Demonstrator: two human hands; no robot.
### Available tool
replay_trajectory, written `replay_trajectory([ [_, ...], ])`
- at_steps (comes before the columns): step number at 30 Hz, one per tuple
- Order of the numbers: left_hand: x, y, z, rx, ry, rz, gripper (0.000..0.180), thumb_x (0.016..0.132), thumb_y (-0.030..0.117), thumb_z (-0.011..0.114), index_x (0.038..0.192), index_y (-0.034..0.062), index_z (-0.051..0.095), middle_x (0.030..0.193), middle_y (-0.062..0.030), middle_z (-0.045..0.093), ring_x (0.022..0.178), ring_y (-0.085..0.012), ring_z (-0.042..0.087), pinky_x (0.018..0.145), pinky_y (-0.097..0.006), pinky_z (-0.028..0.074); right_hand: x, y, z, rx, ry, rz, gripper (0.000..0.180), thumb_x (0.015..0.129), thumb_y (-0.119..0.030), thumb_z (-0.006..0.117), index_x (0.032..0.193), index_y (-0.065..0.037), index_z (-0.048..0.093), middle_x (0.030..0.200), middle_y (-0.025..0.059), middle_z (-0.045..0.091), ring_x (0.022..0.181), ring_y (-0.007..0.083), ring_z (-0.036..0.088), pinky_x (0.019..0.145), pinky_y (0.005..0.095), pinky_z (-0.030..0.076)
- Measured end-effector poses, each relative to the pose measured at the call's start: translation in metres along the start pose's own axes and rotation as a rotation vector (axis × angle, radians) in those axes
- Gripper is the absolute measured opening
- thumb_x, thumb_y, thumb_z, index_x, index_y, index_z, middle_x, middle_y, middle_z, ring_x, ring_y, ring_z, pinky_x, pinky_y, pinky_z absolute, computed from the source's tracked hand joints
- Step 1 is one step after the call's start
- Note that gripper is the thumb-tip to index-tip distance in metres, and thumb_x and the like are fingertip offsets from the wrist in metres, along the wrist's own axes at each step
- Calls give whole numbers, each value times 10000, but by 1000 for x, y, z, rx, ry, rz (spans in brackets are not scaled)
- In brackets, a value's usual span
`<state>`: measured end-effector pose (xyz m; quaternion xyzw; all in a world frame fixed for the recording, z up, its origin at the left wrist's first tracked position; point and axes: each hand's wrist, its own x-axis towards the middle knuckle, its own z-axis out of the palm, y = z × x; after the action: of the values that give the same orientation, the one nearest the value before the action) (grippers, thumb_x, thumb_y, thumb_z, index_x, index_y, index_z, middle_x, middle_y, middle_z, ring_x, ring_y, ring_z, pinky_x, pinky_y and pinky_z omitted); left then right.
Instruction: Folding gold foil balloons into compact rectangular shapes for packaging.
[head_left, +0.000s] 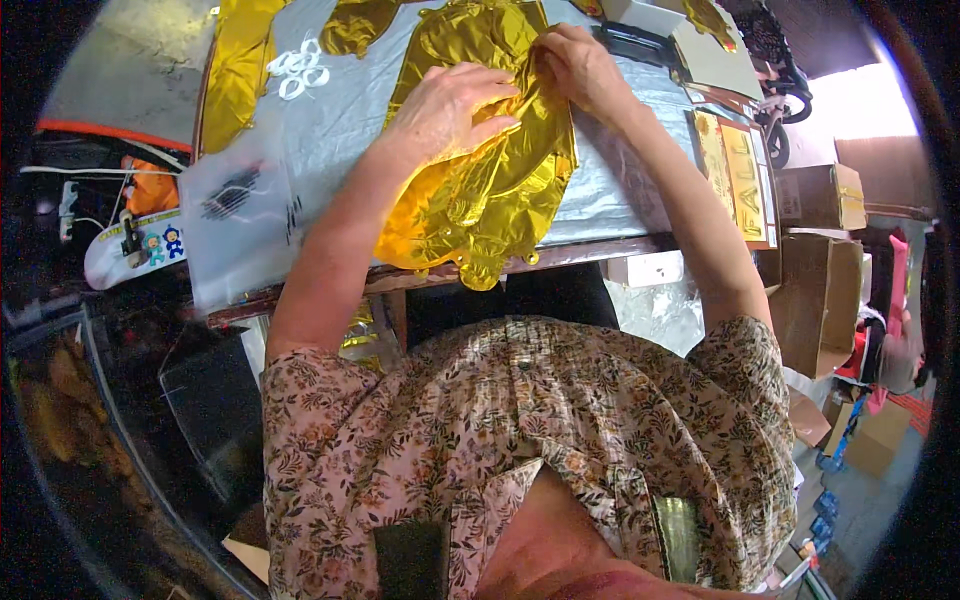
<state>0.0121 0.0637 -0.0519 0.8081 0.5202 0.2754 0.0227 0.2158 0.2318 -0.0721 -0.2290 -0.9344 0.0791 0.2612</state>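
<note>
A deflated gold foil balloon [525,190], creased and shiny, lies flat across the middle of the table, its small tabs hanging at the near edge. My left hand [452,108] rests on its left part, thumb and fingers stretched out and apart. At the upper right edge of the foil, the bent fingers of my right hand [585,70] are closed on a fold of it. The exact fingertip contact there is partly hidden. More gold foil [240,75] lies along the table's left side, and another piece [360,25] at the far edge.
Coils of white ribbon [298,70] and a clear plastic bag [240,215] lie on the silvery table cover [335,130]. A black tray [640,48] stands far right, a yellow printed package [735,175] near the right edge. Cardboard boxes [815,300] are stacked beyond.
</note>
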Motion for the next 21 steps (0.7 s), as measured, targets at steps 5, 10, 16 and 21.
replay_trajectory([
  [5, 3, -2, 1, -10, 16, 29, 360, 906, 323, 760, 1175, 83, 754, 1296, -97, 702, 1203, -303, 645, 1026, -434, 509, 37, 50, 16, -246, -290, 117, 321, 924, -199, 608, 1216, -92, 684, 1065, 79, 720, 1087, 315, 663, 911, 465, 535],
  [10, -1, -7, 2, -35, 37, 45, 353, 904, 318, 759, 1167, 83, 754, 1268, -100, 716, 1159, -309, 668, 992, -433, 535, 52, 31, 14, -510, -311, 28, 136, 870, -83, 596, 906, -19, 711, 907, 87, 695, 923, 315, 681, 745, 432, 543],
  [16, -1, -5, 1, -22, -8, -6, 367, 912, 334, 748, 1175, 78, 743, 1285, -103, 706, 1228, -292, 629, 1025, -423, 504, 3, -64, -4, 124, 75, 129, 249, 961, -45, 560, 1185, -57, 670, 1093, 193, 655, 1024, 421, 643, 872, 478, 535],
  [21, 0, -8, 3, -18, 34, 10, 377, 906, 329, 758, 1177, 68, 735, 1271, -110, 707, 1228, -293, 632, 1017, -422, 507, -15, -61, 16, 260, 109, 9, 306, 943, -5, 562, 1228, -60, 655, 1125, 195, 631, 1047, 432, 617, 907, 472, 510],
])
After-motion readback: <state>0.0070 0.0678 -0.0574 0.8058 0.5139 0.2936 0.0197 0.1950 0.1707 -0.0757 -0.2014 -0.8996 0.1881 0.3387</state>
